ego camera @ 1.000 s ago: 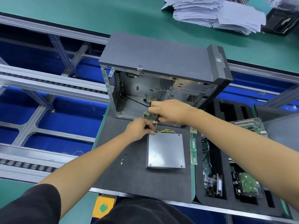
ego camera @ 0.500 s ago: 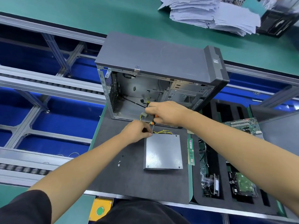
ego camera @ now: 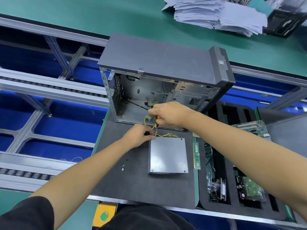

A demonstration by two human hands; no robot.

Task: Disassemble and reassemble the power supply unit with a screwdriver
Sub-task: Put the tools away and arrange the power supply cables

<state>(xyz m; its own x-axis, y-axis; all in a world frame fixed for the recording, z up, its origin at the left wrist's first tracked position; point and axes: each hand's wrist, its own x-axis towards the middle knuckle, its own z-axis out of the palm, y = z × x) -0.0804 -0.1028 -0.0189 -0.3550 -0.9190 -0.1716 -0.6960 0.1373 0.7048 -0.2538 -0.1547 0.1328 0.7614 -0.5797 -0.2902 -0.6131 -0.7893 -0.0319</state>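
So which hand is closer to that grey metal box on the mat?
Left. The left hand rests at the power supply unit's far left corner; the right hand grips the screwdriver just above.

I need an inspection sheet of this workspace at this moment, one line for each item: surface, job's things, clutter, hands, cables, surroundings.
Surface: dark mat on a green bench.
Job's things: power supply unit lies flat on the mat, cover on; three corner screws visible. Screwdriver points down at its far left corner.
Clutter: loose screws on the mat, left of the unit; memory stick beside the unit's right edge.
Hands: right hand grips the screwdriver handle; left hand pinches at its tip.
Cables: yellow and black wires leave the unit's far side.
Surroundings: open computer case, foam tray of parts, paper stack, conveyor rails.
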